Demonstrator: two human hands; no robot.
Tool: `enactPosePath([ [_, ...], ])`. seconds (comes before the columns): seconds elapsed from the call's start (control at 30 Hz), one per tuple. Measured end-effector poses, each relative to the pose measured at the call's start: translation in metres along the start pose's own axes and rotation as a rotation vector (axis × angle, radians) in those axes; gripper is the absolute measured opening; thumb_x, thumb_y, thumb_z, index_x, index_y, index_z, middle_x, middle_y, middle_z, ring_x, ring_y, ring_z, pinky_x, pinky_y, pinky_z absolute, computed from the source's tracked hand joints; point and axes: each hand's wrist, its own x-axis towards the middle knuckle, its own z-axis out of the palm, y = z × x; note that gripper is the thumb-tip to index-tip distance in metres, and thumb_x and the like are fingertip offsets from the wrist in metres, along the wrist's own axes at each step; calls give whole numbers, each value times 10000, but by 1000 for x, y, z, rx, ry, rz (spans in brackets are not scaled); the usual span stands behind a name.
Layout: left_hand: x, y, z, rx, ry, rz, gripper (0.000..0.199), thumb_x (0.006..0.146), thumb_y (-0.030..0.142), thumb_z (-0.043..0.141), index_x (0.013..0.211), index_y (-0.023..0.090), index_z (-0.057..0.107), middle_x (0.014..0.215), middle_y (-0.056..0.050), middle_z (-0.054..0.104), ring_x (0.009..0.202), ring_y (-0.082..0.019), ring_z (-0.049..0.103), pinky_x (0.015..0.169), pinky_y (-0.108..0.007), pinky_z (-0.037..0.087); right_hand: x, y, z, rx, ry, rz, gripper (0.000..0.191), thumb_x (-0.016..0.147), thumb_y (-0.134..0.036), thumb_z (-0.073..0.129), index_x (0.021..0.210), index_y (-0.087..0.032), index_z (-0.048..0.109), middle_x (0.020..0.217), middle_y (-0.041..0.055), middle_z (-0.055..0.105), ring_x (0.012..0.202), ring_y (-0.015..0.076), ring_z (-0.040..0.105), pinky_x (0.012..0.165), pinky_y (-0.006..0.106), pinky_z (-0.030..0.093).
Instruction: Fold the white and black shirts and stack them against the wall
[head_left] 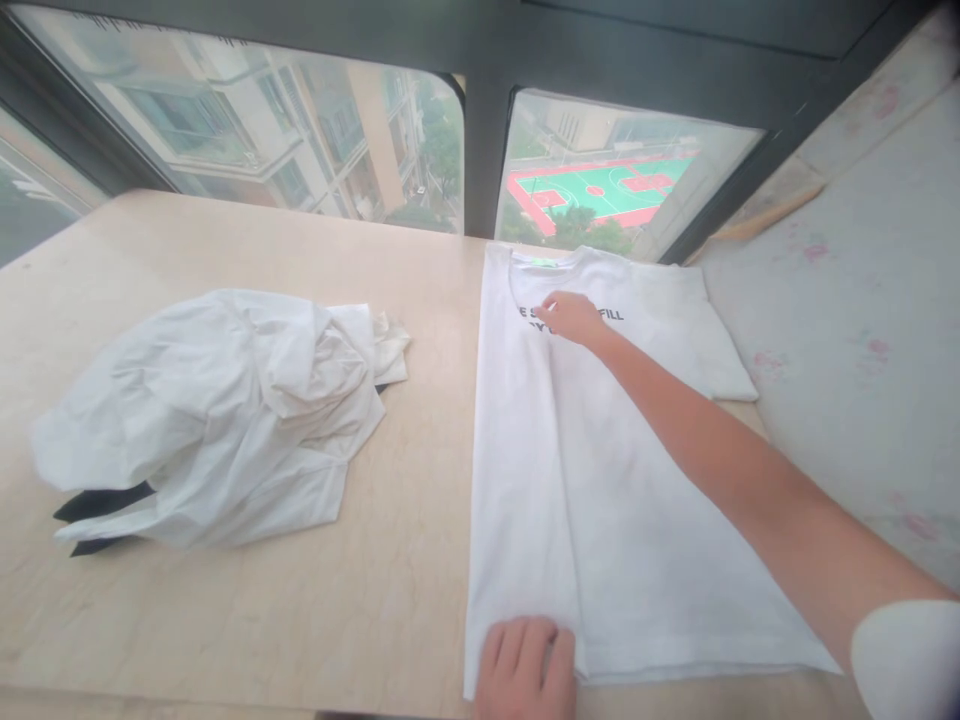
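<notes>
A white T-shirt (pixel 645 520) with dark printed letters lies spread on the pale ledge, its collar toward the window. Its left side is folded inward as a long strip (pixel 517 450). My right hand (pixel 571 315) reaches across to the chest print, fingers bent and closed on the cloth by the fold's upper edge, covering some letters. Near the hem, my left hand (pixel 525 670) rests on the lower end of the strip, fingers stretched over the fabric. The right sleeve (pixel 720 345) lies out flat toward the wall.
A crumpled white garment (pixel 225 420) with dark parts showing beneath lies on the left of the stone-like ledge (pixel 420 560). Dark window frames (pixel 484 140) border the back. A pale flowered wall covering (pixel 847 350) stands on the right.
</notes>
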Motion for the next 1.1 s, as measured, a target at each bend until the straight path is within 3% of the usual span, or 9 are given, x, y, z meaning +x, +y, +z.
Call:
enactPosePath([
  [0.1, 8, 1, -12, 2, -75, 26, 205, 866, 77, 446, 870, 193, 614, 795, -50, 618, 706, -198, 555, 666, -341, 402, -36, 13, 13, 90, -87, 67, 376, 867, -486, 551, 1065, -188, 666, 901, 56, 713, 798, 186, 647, 827, 325, 480],
  [0.17, 11, 4, -20, -16, -119, 27, 190, 894, 88, 455, 882, 193, 613, 816, -49, 621, 733, -199, 555, 702, -348, 399, -46, 15, 22, 127, -54, 42, 370, 837, -450, 596, 1092, -189, 660, 965, 57, 714, 877, 197, 646, 842, 316, 472],
  [0.33, 14, 13, -30, -57, -74, 46, 167, 898, 62, 534, 988, 169, 625, 863, -55, 633, 784, -192, 541, 747, -346, 399, -47, 11, 33, 290, 32, 57, 345, 795, -243, 578, 1126, -185, 654, 1008, 35, 706, 921, 186, 633, 823, 283, 474],
  [0.43, 17, 17, -30, -79, -52, 93, 189, 884, 34, 549, 1011, 153, 622, 866, -60, 631, 789, -187, 532, 747, -343, 400, -48, 12, 33, 374, 65, 79, 359, 830, -231, 532, 1168, -174, 638, 997, 36, 702, 894, 174, 635, 829, 282, 484],
  [0.53, 16, 20, -25, -59, -112, 104, 178, 898, 40, 530, 1000, 153, 622, 857, -56, 623, 789, -189, 535, 751, -351, 406, -51, 14, 35, 329, 101, 53, 337, 850, -210, 518, 1158, -181, 650, 1007, 54, 696, 958, 201, 625, 897, 322, 476],
  [0.7, 8, 21, -18, -25, -223, 49, 194, 894, 57, 517, 995, 176, 632, 895, -62, 618, 824, -216, 543, 752, -369, 421, -62, 8, 39, 109, 200, -50, 443, 858, -181, 520, 1296, -189, 586, 1231, 128, 613, 1098, 270, 568, 935, 404, 477],
  [0.83, 7, 20, -24, -43, -273, 43, 219, 879, 62, 531, 1025, 189, 634, 937, -67, 625, 856, -223, 554, 777, -381, 442, -89, 1, 45, 64, 317, -264, 481, 879, -153, 484, 1355, -134, 540, 1387, 157, 512, 1250, 282, 466, 1046, 417, 416],
  [0.93, 4, 20, -29, -22, -270, 52, 222, 897, 87, 520, 1048, 194, 644, 998, -79, 639, 904, -226, 571, 817, -389, 460, -120, 1, 59, 28, 272, -389, 439, 912, -193, 472, 1340, -138, 557, 1429, 147, 501, 1317, 281, 427, 1105, 441, 358],
  [1.1, -14, 27, -33, 120, -211, 134, 369, 909, 138, 497, 1255, 174, 620, 1249, -107, 639, 1168, -261, 553, 1003, -421, 435, -148, 7, 80, -4, 156, -412, 456, 963, -286, 445, 1375, -109, 529, 1540, 171, 391, 1446, 301, 299, 1184, 485, 232],
])
